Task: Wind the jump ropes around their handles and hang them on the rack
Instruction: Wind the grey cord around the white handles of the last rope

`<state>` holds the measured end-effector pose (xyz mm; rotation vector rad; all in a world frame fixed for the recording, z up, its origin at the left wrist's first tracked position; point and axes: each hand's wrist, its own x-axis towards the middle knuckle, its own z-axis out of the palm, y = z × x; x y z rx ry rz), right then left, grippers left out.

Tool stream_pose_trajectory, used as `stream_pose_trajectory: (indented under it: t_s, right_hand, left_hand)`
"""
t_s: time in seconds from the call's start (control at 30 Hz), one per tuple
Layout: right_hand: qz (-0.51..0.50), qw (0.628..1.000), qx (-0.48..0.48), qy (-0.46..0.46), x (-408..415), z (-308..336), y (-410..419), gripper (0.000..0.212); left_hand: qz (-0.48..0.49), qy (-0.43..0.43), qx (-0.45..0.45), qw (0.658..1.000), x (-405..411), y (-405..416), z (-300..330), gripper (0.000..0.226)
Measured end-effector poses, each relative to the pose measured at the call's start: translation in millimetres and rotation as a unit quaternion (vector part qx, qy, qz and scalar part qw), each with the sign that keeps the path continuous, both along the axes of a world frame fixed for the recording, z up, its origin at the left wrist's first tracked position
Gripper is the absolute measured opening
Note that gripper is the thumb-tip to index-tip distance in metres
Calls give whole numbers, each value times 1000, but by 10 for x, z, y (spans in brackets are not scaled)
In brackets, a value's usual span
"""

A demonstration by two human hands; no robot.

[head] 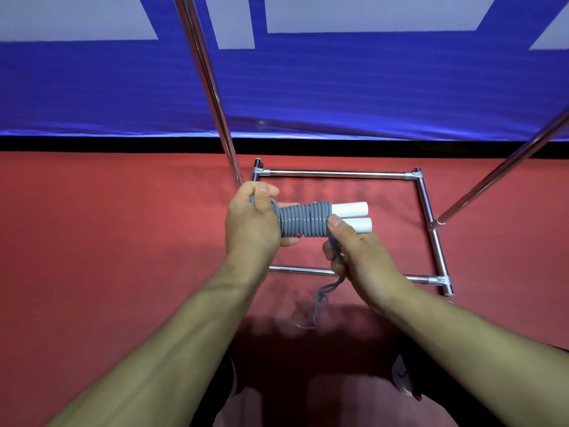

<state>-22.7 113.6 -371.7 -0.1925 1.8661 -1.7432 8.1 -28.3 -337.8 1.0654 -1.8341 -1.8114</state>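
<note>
A grey jump rope (303, 221) is coiled tightly round its two white handles (351, 215), which lie side by side and point right. My left hand (251, 221) grips the left end of the bundle, fingers wrapped under it. My right hand (354, 251) pinches the loose rope just below the coils, thumb pressed against the last turn. The free rope end (320, 298) hangs down from my right hand and trails toward the floor. The chrome rack (335, 174) stands right behind the bundle, its base frame on the floor.
Two slanted chrome poles of the rack rise at left (212, 87) and right (498, 177). Red floor (107, 241) lies all around, with a blue banner wall (338, 87) behind. My shoe (403, 377) shows at the bottom.
</note>
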Motion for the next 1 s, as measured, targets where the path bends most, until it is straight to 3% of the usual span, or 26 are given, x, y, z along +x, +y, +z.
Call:
stream_pose_trajectory:
  t_s: [0.13,0.23,0.3,0.43,0.53,0.63,0.73,0.87,0.93,1.0]
  right_hand:
    - [102,988,44,108,-4,11,70,42]
    - [228,942,99,226,100,-191,135,25]
    - [275,930,100,224,143,-321,167,22]
    - [232,967,64,87,171,-391,105,24]
    - [182,977,68,87,210,-473,71,20]
    - [162,982,38,89,278,-518,62,44]
    - [157,966,77,191,245,-507,28,43]
    - [250,912,145,290,113,-486,26,28]
    - [237,899,141,340,49,-444,59,29]
    - [174,890,148,396,-45,-399,104,12]
  left_hand:
    - [13,16,-7,1000,-15,-51,29,24]
    - [21,17,11,1000,-26,-124,26,23]
    - [27,12,29,999,-27,-184,17,23]
    - [61,32,87,994,-28,-315,48,24]
    - [79,42,99,991,-28,-347,51,25]
    - [114,47,97,988,-30,-417,50,25]
    - [118,52,87,988,-14,-496,64,24]
    - [68,32,74,994,11,-472,49,24]
    - [7,11,61,998,31,-433,44,24]
    - [-84,-17,51,995,67,-380,18,24]
